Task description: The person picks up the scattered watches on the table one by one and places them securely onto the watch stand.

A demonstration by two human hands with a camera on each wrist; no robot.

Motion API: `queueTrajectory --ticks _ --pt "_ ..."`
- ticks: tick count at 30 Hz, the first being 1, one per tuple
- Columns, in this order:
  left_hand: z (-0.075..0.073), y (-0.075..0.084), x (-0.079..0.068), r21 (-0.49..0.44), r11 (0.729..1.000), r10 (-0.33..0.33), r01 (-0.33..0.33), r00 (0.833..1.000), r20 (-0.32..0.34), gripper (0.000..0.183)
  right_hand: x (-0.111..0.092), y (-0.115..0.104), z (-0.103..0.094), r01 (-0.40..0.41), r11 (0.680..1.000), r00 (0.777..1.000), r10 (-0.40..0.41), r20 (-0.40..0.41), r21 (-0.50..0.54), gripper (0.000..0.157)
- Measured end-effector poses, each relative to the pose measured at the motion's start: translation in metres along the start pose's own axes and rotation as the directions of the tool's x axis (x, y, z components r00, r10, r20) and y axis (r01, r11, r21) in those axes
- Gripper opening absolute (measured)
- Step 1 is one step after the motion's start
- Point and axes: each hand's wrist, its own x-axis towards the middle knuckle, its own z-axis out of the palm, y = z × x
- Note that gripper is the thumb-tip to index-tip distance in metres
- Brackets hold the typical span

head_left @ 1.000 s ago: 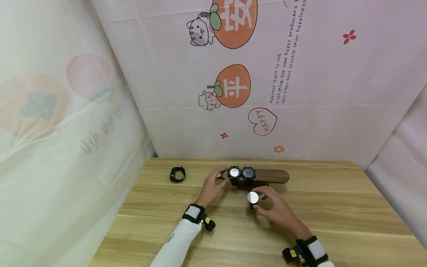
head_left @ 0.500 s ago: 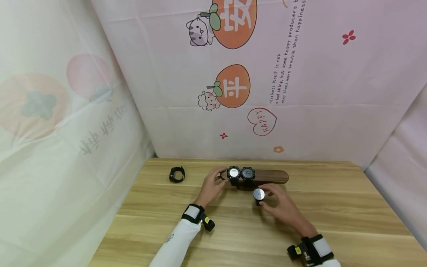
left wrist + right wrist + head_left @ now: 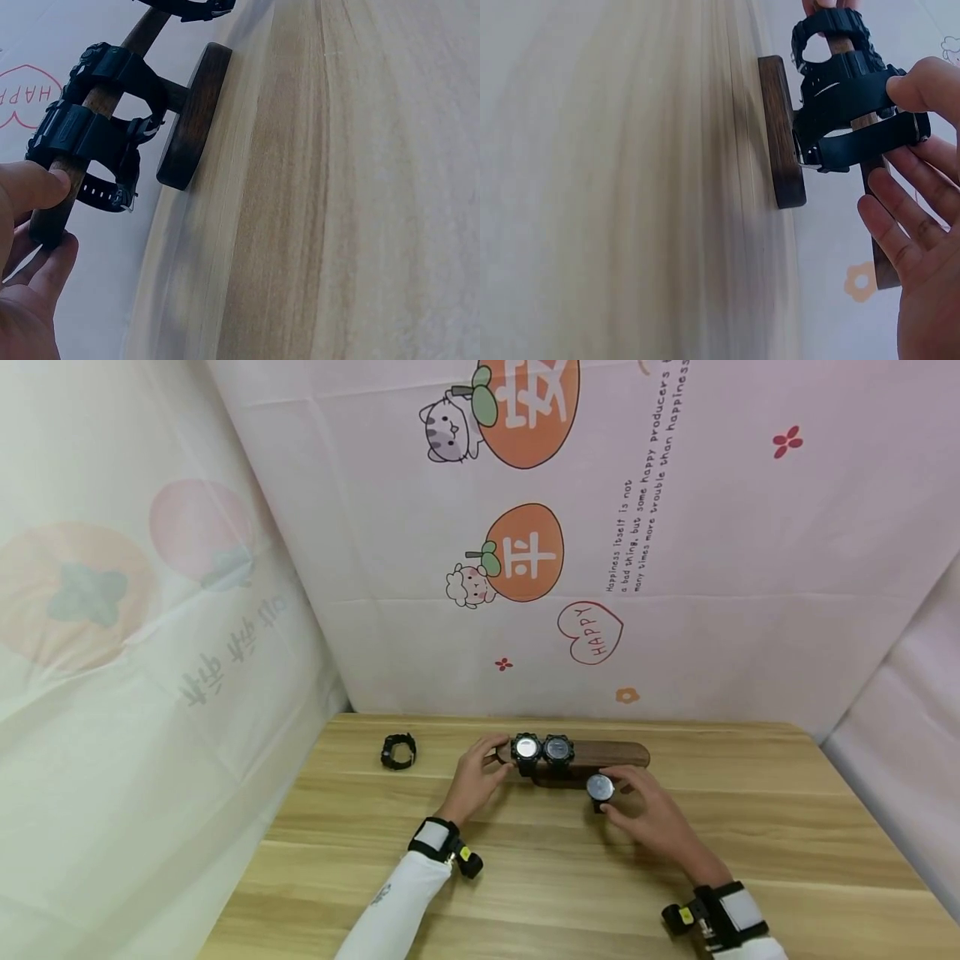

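A dark wooden watch stand point(image 3: 615, 755) carries two black watches, a bright-faced one point(image 3: 527, 747) at its left and a dark-faced one point(image 3: 558, 749) beside it. My left hand point(image 3: 472, 783) pinches the left end of the bar between thumb and fingers, as the left wrist view confirms. My right hand point(image 3: 654, 820) holds a round-faced watch point(image 3: 600, 787) in front of the bar's right half, thumb low and fingers above. In the right wrist view that watch's black strap point(image 3: 874, 142) overlaps the bar; whether it encircles it I cannot tell.
Another black watch point(image 3: 398, 752) lies on the wooden table point(image 3: 525, 893) at the back left. A printed white cloth point(image 3: 420, 643) hangs behind the table's far edge. The stand's base point(image 3: 196, 112) sits under the bar.
My right hand has moved right and slightly away from me with the watch, from before the stand's middle toward its right part. The left hand stays at the bar's end.
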Motion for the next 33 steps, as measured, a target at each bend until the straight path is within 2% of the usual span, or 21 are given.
queueTrajectory --ticks 4,8,17,19,26,33 --pt "0.0 0.0 0.0 -0.007 1.0 0.01 -0.01 1.0 -0.003 0.05 0.0 0.005 -0.004 0.024 1.0 1.0 -0.024 -0.013 0.001 0.057" --pt "-0.001 0.001 -0.001 -0.017 1.0 -0.01 0.01 1.0 0.005 0.049 -0.001 0.009 -0.008 0.054 0.998 0.998 -0.054 -0.021 -0.009 0.056" --pt "-0.001 0.004 -0.002 -0.023 0.999 -0.022 0.022 1.0 -0.002 0.048 -0.003 0.02 -0.012 0.048 0.999 0.998 -0.048 -0.034 -0.014 0.057" --pt "-0.001 -0.001 -0.001 -0.02 1.0 -0.017 0.017 1.0 0.002 0.048 -0.004 0.02 -0.013 0.043 0.999 0.998 -0.043 -0.036 -0.019 0.058" --pt "0.0 -0.002 0.0 -0.037 0.999 0.015 -0.016 1.0 -0.017 0.047 -0.004 0.026 -0.017 0.044 0.998 0.998 -0.046 -0.043 -0.036 0.058" --pt "-0.001 0.0 0.0 -0.026 1.0 -0.002 0.002 1.0 -0.005 0.048 -0.004 0.032 -0.025 0.051 0.998 0.996 -0.053 -0.068 -0.026 0.061"
